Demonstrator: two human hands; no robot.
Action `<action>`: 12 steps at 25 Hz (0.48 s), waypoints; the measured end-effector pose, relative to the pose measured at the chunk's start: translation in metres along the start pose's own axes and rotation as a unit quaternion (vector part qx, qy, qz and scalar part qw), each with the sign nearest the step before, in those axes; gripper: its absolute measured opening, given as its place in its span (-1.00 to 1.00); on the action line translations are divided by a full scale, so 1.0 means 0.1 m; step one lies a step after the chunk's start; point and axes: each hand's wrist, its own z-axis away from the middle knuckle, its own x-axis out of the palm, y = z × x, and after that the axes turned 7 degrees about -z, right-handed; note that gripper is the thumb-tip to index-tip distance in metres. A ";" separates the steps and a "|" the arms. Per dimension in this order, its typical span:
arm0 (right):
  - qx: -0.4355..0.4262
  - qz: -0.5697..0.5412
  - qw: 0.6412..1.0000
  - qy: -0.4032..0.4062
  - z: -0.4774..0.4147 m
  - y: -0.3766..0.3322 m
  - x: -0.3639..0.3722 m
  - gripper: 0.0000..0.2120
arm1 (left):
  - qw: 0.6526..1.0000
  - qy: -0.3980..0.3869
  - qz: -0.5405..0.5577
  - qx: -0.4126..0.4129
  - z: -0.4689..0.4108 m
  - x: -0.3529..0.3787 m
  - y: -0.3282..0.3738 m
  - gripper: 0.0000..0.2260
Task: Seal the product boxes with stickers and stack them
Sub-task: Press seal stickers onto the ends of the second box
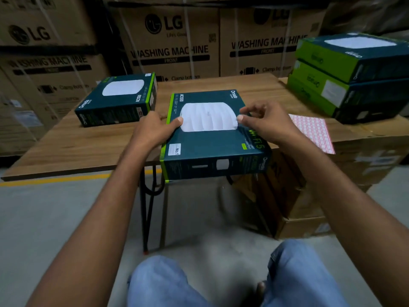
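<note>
A dark teal product box lies flat on the near edge of a wooden table, partly overhanging it. The left hand grips its left edge, thumb on top and fingers curled under. The right hand hovers at the top's right side with fingers loosely curled and the thumb touching the lid; whether they pinch anything cannot be told. Just right of the right fingers lies a sticker sheet. Beyond the left fingers sits a second box, and far right a stack of boxes.

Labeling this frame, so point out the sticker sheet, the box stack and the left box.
sticker sheet (313, 132): head view, sheet's middle.
box stack (314, 79): head view, middle box's green side.
left box (121, 91): head view, its top face.
</note>
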 end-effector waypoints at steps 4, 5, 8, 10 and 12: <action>-0.181 0.097 0.978 0.022 0.67 0.01 0.04 -0.68 | 0.990 -0.009 0.107 0.092 0.54 -0.04 -0.12 -0.40; -0.233 0.132 0.964 -0.003 0.80 0.02 0.05 -0.60 | 0.985 -0.020 0.119 0.127 0.66 -0.08 -0.15 -0.38; -0.328 0.290 0.896 -0.077 1.00 0.11 0.12 -0.32 | 0.965 -0.101 0.059 0.235 0.94 -0.16 -0.22 -0.22; -0.345 0.334 0.875 -0.066 1.01 0.17 0.15 -0.23 | 0.943 -0.073 -0.077 0.316 1.00 -0.09 -0.29 -0.07; -0.354 0.343 0.869 -0.046 0.97 0.18 0.16 -0.25 | 0.920 -0.007 -0.140 0.366 1.00 0.02 -0.35 -0.09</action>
